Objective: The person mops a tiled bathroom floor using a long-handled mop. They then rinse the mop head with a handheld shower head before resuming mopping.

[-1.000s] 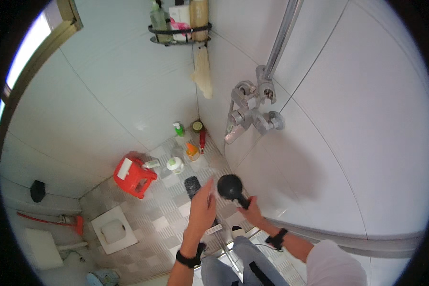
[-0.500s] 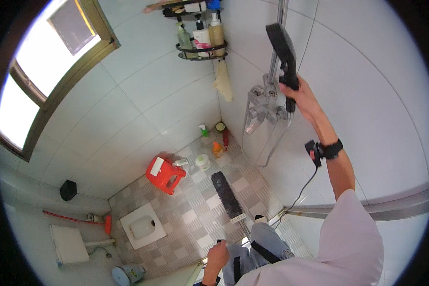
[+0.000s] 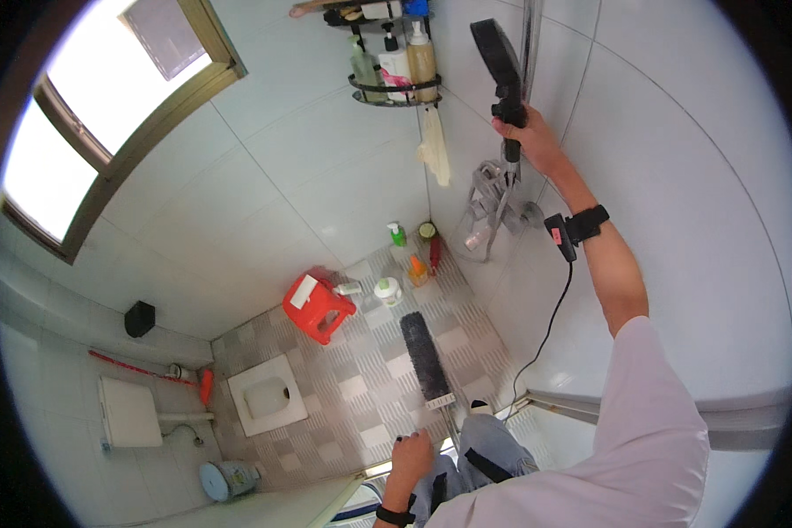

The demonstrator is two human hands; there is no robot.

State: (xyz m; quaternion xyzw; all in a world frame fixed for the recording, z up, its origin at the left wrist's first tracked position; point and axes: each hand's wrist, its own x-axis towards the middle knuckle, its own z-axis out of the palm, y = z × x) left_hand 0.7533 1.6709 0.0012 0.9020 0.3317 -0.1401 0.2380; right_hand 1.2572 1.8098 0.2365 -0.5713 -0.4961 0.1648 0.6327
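My right hand (image 3: pixel 531 137) is wrapped round the handle of a black shower head (image 3: pixel 496 55), raised in front of the wall. A hose (image 3: pixel 499 204) hangs from the handle's lower end, past the chrome mixer tap (image 3: pixel 482 209). Low in front of my legs, my left hand (image 3: pixel 413 455) is closed with curled fingers. A small dark bit shows at its fingertips, too little to name. Beside that hand lies a mop with a dark grey fluffy head (image 3: pixel 425 356) and a white clamp; its pole runs back toward my legs.
A corner rack (image 3: pixel 396 97) holds several pump bottles, with a pale cloth (image 3: pixel 434 150) hanging below. On the tiled floor are a red stool (image 3: pixel 319 308), a white tub (image 3: pixel 388 291), small bottles and a squat toilet (image 3: pixel 268 396). A cable (image 3: pixel 550 330) trails from my right wrist.
My right hand has carried the shower head up and to the left, away from the tap. My left hand has shifted slightly. The whole view has turned a little.
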